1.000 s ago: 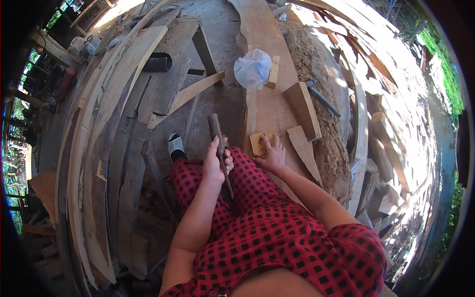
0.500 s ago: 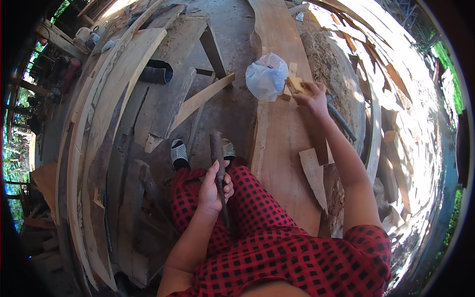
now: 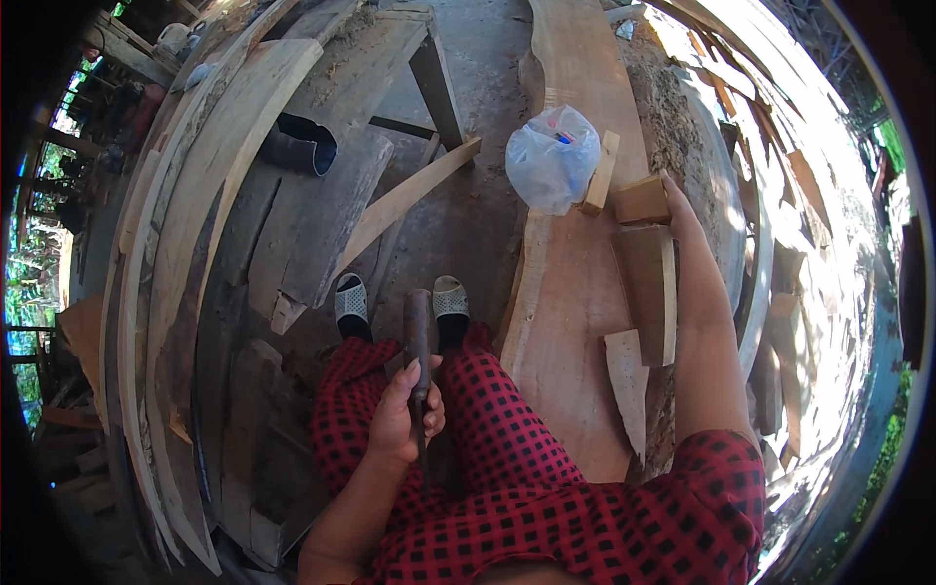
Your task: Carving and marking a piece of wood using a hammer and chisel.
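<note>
My left hand [image 3: 402, 414] is shut on a long dark-handled tool [image 3: 418, 341], a chisel or mallet, held upright over my lap in red and black checked trousers. My right hand [image 3: 675, 207] reaches far out to the right and rests against a small wooden block [image 3: 641, 200] on a wide pale plank [image 3: 570, 292]. Whether the fingers grip the block or only touch it is unclear. A clear plastic bag [image 3: 554, 158] lies just left of the block, with a thin wood offcut [image 3: 600, 174] beside it.
Two more flat offcuts [image 3: 648, 288] [image 3: 626, 385] lie on the plank near my right arm. My sandalled feet [image 3: 351, 300] stand on the dusty ground. Curved planks [image 3: 195, 214] stack up on the left, a dark pipe [image 3: 297, 146] among them. Sawdust and boards fill the right.
My right hand went from a block near my knees out to the far block by the plastic bag, and now rests against it. The left hand kept the tool almost still.
</note>
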Action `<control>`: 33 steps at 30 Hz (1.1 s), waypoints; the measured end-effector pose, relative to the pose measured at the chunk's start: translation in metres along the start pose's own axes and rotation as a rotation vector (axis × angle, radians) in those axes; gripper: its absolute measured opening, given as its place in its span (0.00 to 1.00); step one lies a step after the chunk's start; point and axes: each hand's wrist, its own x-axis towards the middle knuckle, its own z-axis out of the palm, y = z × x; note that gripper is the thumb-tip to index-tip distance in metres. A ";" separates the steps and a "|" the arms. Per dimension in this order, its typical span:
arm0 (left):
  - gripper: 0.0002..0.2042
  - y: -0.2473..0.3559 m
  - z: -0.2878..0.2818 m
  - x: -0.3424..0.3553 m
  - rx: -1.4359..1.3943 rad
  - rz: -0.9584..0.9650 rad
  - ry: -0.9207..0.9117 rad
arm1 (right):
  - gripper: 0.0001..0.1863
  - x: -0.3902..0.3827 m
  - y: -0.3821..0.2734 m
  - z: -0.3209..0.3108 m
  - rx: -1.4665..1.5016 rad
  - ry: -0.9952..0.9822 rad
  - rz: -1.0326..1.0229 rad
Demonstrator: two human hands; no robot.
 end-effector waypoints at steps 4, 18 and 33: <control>0.20 0.002 0.006 -0.001 -0.003 -0.017 0.010 | 0.36 0.014 0.004 -0.013 -0.428 0.296 0.040; 0.19 0.001 0.010 -0.003 0.127 -0.046 -0.056 | 0.23 0.002 0.025 -0.022 -1.009 0.423 -0.438; 0.18 -0.062 0.029 0.049 -0.130 0.062 -0.078 | 0.32 -0.373 0.127 0.110 -0.412 -0.652 -0.341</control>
